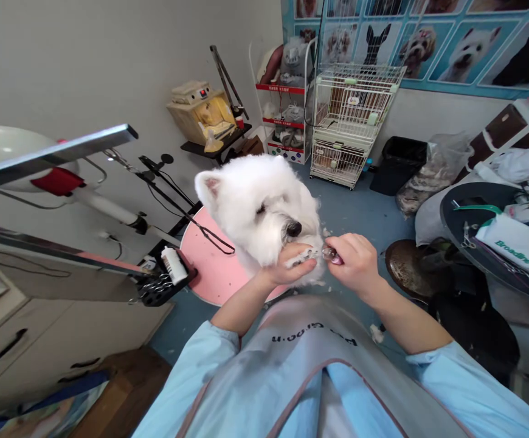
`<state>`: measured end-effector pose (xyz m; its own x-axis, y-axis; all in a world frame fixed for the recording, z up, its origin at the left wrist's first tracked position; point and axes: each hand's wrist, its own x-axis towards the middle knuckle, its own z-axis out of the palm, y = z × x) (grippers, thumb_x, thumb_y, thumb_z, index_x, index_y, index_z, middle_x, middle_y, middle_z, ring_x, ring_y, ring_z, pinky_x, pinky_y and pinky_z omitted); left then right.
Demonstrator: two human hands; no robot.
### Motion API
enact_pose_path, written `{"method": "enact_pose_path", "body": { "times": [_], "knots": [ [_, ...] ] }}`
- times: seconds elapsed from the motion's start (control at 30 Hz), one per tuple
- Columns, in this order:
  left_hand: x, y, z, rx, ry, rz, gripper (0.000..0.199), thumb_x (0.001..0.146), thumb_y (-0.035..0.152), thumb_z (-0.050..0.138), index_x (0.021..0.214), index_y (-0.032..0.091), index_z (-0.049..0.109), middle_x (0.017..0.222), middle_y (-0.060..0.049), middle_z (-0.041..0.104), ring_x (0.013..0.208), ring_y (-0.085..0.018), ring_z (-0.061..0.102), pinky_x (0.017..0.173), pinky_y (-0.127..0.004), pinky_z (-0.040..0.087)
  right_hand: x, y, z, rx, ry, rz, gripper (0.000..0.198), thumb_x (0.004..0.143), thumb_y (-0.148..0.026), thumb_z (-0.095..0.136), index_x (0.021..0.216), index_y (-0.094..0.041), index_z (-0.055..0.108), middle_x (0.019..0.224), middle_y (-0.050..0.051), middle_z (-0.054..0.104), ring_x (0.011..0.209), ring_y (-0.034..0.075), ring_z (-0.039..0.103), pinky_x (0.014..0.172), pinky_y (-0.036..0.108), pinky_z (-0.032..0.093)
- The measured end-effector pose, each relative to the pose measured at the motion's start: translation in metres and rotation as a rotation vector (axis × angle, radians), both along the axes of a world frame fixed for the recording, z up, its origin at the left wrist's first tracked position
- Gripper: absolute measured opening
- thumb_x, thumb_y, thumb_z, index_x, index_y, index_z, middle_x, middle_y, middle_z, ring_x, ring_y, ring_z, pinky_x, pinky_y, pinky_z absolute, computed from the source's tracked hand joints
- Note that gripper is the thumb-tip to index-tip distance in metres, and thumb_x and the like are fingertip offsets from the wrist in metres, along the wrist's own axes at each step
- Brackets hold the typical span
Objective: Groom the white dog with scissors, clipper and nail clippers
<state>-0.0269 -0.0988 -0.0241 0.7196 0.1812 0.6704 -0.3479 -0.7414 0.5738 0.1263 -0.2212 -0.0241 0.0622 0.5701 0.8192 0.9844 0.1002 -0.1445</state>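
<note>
A fluffy white dog (264, 204) is on the pink round grooming table (210, 277), its head turned toward the right. My left hand (287, 267) is under its muzzle, closed around what looks like the dog's paw (301, 257), pale with dark specks. Close beside the paw, my right hand (354, 258) grips a small tool with a shiny, pinkish-purple handle (332, 255). Its working end is too small to make out, so I cannot tell whether it touches the paw.
A metal grooming arm (55, 155) with a dangling black leash (210, 234) rises at left. A tool holder with a white bottle (173, 266) hangs at the table's edge. White cages (353, 109) stand behind. To the right are a brown stool (410, 267) and a dark round table (456, 213).
</note>
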Motion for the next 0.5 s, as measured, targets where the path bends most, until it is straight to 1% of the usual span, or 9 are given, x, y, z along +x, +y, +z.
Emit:
{"method": "enact_pose_path", "body": {
  "times": [0.1, 0.17, 0.23, 0.33, 0.4, 0.5],
  "knots": [
    [-0.001, -0.003, -0.006, 0.054, -0.143, 0.1, 0.022, 0.095, 0.032, 0.058, 0.092, 0.013, 0.068, 0.078, -0.006, 0.072, 0.069, -0.013, 0.067, 0.066, -0.023, 0.054, -0.006, 0.002, -0.002, -0.018, -0.031, 0.011, 0.023, 0.076, -0.011, 0.052, 0.089, -0.021, 0.069, 0.072, 0.003, 0.062, 0.07, 0.019, 0.05, 0.071, 0.031, 0.036],
    [-0.001, -0.005, -0.008, 0.06, -0.193, 0.121, 0.018, 0.094, 0.028, 0.061, 0.095, 0.013, 0.07, 0.082, -0.007, 0.075, 0.072, -0.014, 0.07, 0.07, -0.023, 0.056, -0.007, 0.005, -0.002, -0.031, -0.044, 0.007, 0.026, 0.075, -0.011, 0.051, 0.09, -0.021, 0.069, 0.073, 0.004, 0.062, 0.071, 0.019, 0.05, 0.072, 0.032, 0.036],
    [-0.001, -0.007, -0.008, 0.058, -0.216, 0.128, 0.018, 0.094, 0.027, 0.061, 0.094, 0.012, 0.07, 0.083, -0.009, 0.075, 0.074, -0.015, 0.071, 0.07, -0.023, 0.057, -0.007, 0.007, -0.002, -0.048, -0.049, 0.01, 0.028, 0.074, -0.011, 0.051, 0.091, -0.021, 0.07, 0.072, 0.004, 0.062, 0.071, 0.019, 0.05, 0.072, 0.031, 0.036],
    [0.0, -0.008, -0.004, 0.063, -0.21, 0.111, 0.023, 0.096, 0.031, 0.059, 0.092, 0.011, 0.07, 0.08, -0.009, 0.075, 0.071, -0.014, 0.07, 0.065, -0.021, 0.055, -0.006, 0.009, -0.005, -0.068, -0.037, 0.025, 0.028, 0.072, -0.011, 0.051, 0.089, -0.02, 0.07, 0.07, 0.003, 0.062, 0.069, 0.019, 0.05, 0.07, 0.031, 0.035],
    [0.0, -0.008, -0.001, 0.072, -0.179, 0.103, 0.028, 0.097, 0.034, 0.055, 0.089, 0.011, 0.069, 0.074, -0.007, 0.073, 0.064, -0.013, 0.068, 0.06, -0.02, 0.053, -0.005, 0.011, -0.008, -0.082, -0.012, 0.036, 0.026, 0.071, -0.011, 0.05, 0.086, -0.02, 0.07, 0.067, 0.002, 0.061, 0.066, 0.018, 0.05, 0.067, 0.029, 0.035],
    [-0.001, -0.008, 0.002, 0.091, -0.158, 0.141, 0.032, 0.098, 0.036, 0.053, 0.082, 0.013, 0.068, 0.064, -0.004, 0.068, 0.055, -0.01, 0.061, 0.054, -0.018, 0.048, -0.005, 0.014, -0.011, -0.066, 0.06, 0.078, 0.025, 0.07, -0.01, 0.05, 0.081, -0.021, 0.069, 0.062, 0.0, 0.058, 0.061, 0.015, 0.05, 0.062, 0.026, 0.035]
  ]
}}
